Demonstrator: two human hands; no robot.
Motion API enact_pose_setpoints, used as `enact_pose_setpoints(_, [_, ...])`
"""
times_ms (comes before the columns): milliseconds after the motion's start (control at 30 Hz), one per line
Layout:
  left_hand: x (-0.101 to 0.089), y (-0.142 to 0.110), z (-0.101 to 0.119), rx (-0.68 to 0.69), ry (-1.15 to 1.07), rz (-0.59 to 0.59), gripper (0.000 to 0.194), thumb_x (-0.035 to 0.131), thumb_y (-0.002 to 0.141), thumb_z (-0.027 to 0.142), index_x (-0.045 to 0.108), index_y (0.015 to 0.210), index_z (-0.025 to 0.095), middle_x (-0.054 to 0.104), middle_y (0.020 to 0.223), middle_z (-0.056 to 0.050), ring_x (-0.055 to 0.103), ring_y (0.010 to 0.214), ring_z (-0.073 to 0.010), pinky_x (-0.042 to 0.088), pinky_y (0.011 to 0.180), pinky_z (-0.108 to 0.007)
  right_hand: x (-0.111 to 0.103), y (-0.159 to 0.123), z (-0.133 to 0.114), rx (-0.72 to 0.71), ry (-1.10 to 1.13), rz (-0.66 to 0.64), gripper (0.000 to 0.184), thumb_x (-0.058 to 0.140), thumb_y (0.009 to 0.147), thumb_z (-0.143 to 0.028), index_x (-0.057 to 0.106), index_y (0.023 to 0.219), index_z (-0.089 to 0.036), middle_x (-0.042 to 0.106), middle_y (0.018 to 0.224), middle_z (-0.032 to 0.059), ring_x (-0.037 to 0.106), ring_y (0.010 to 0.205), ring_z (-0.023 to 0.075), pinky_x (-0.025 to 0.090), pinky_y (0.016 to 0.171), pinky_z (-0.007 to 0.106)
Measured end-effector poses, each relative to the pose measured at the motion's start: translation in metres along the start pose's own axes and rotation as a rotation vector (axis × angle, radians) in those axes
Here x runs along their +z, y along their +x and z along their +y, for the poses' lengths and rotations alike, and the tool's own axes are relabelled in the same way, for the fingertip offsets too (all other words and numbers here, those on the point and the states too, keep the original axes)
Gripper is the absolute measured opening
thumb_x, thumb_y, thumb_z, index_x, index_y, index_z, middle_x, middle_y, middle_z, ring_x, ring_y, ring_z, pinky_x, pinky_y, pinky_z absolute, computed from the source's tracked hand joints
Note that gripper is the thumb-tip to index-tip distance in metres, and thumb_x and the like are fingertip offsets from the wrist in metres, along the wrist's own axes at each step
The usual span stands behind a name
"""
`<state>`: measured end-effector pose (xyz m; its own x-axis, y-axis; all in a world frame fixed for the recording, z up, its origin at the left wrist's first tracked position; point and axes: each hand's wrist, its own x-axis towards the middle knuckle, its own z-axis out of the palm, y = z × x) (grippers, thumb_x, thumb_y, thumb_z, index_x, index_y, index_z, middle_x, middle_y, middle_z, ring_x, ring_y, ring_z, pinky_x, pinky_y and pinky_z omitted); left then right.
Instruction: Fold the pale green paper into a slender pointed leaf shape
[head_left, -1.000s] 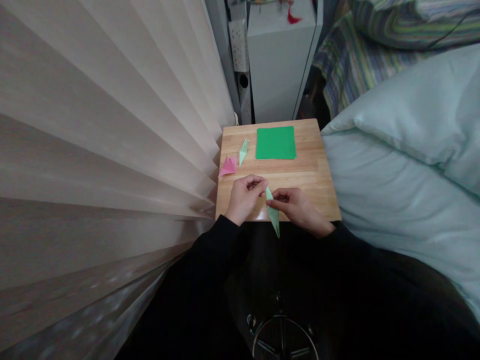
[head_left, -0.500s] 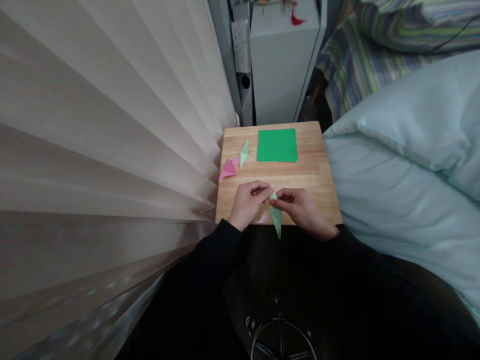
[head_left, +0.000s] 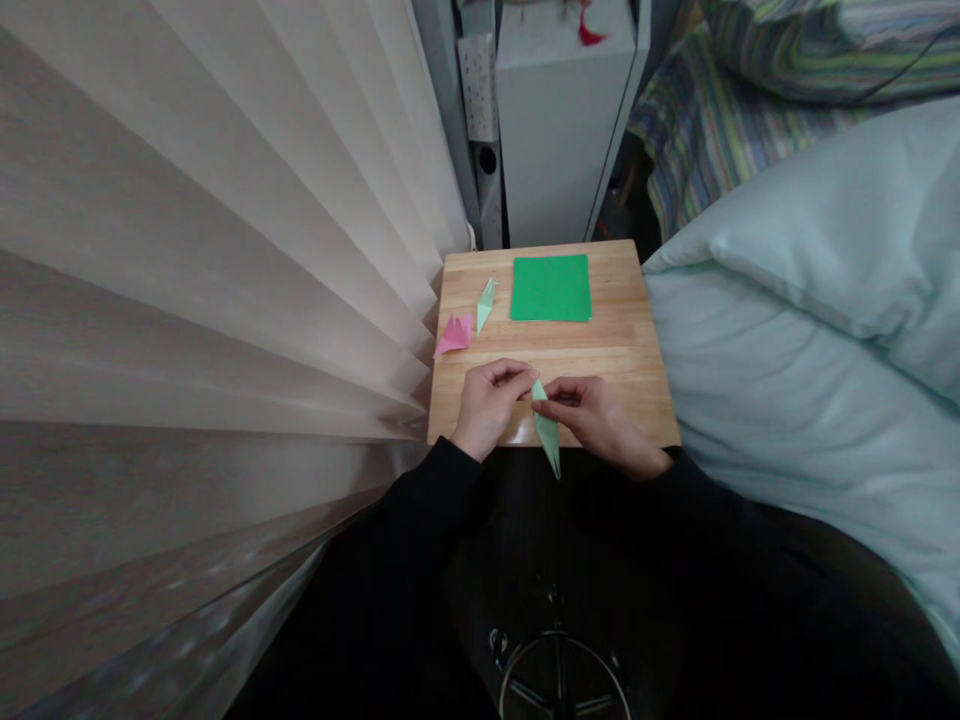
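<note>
Over the near edge of a small wooden table (head_left: 622,345), my left hand (head_left: 487,405) and my right hand (head_left: 600,420) pinch the upper end of a long, narrow, pale green folded paper (head_left: 547,435). Its pointed lower end hangs past the table edge toward my lap. A flat square of dark green paper (head_left: 551,287) lies at the table's far side. To its left lie a small pale green folded piece (head_left: 486,304) and a pink folded piece (head_left: 454,333).
A pleated beige curtain (head_left: 225,260) fills the left side and touches the table's left edge. A pale blue pillow and bedding (head_left: 810,300) press against the right edge. A white cabinet (head_left: 559,120) stands behind the table. A stool ring (head_left: 562,680) shows below my lap.
My fingers have shifted slightly on the top of the pale green folded paper. The paper stays between both hands in about the same place.
</note>
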<state>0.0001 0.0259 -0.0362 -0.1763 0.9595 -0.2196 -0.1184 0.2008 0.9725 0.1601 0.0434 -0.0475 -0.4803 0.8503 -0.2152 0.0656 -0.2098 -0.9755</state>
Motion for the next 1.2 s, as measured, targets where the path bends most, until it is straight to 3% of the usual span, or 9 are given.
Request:
enact_pose_setpoints(700, [-0.002,-0.005,0.004,-0.040,-0.050,0.070,0.015,0.083,0.069,0.027,0.075,0.072,0.015,0.063,0.063,0.000,0.051,0.059,-0.0089,0.039,0.059,-0.024,-0.001,-0.003,-0.008,0.062,-0.007,-0.018,0.018,0.076,0.074,-0.036,0.072,0.075,-0.018,0.070,0.072,0.0016,0.057,0.065,0.0148,0.046,0.060,0.029])
enact_pose_setpoints(867, [-0.019,0.008,0.015,0.017,-0.214,0.204,0.018,0.083,0.067,0.027,0.070,0.070,0.016,0.060,0.068,0.001,0.051,0.061,-0.0071,0.040,0.058,-0.021,0.005,-0.008,0.000,0.130,-0.084,-0.134,0.020,0.075,0.074,-0.035,0.069,0.066,-0.018,0.064,0.062,0.0000,0.052,0.058,0.0128,0.038,0.054,0.027])
enact_pose_setpoints(933, [-0.021,0.008,0.017,0.040,-0.172,0.201,0.019,0.083,0.069,0.029,0.069,0.070,0.016,0.058,0.066,0.002,0.050,0.061,-0.0069,0.041,0.058,-0.020,0.005,-0.006,0.002,0.090,-0.073,-0.059,0.020,0.074,0.076,-0.036,0.068,0.070,-0.018,0.066,0.065,0.0003,0.055,0.060,0.0137,0.039,0.056,0.028])
enact_pose_setpoints(1033, [-0.012,0.000,0.013,0.039,0.029,0.092,0.022,0.079,0.078,0.036,0.069,0.076,0.016,0.060,0.067,0.001,0.054,0.063,-0.0096,0.045,0.058,-0.022,0.002,-0.001,0.000,-0.009,-0.122,0.152,0.017,0.070,0.080,-0.034,0.065,0.073,-0.019,0.065,0.068,0.0011,0.057,0.062,0.0150,0.042,0.060,0.029])
enact_pose_setpoints(1200, [0.008,-0.009,0.002,0.081,0.109,0.014,0.022,0.080,0.076,0.032,0.065,0.080,0.017,0.065,0.078,0.000,0.061,0.073,-0.0124,0.054,0.068,-0.026,0.001,-0.002,-0.010,-0.233,-0.661,0.364,0.016,0.061,0.090,-0.021,0.060,0.074,-0.019,0.061,0.070,0.0025,0.053,0.063,0.0158,0.038,0.062,0.031])
